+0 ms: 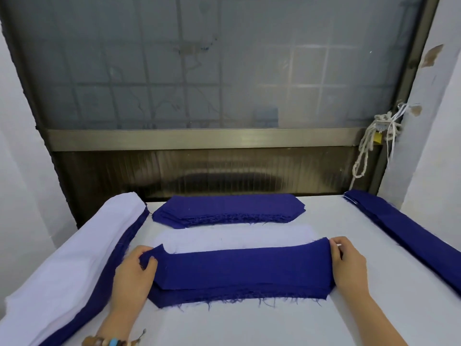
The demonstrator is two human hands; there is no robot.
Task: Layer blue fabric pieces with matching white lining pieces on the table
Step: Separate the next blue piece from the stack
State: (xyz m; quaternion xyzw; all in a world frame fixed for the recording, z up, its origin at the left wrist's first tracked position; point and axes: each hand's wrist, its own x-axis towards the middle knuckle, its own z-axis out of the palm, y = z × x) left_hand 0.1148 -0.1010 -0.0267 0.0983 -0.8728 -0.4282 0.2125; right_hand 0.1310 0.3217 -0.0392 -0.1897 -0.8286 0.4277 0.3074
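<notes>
Left hand (pixel 134 273), right hand (pixel 349 263), fingers pinching blue piece (pixel 239 268) ends, white lining (pixel 237 237) behind, blue stack (pixel 229 208) beyond

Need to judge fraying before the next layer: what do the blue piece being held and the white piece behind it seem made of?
The blue piece: woven cloth, matte, possibly cotton or a blend; grainy weave shows, and loose threads fray along the cut edge of the stack beneath it. The white lining piece: thin, smooth, matte fabric lying flat; fibre cannot be told.
</notes>
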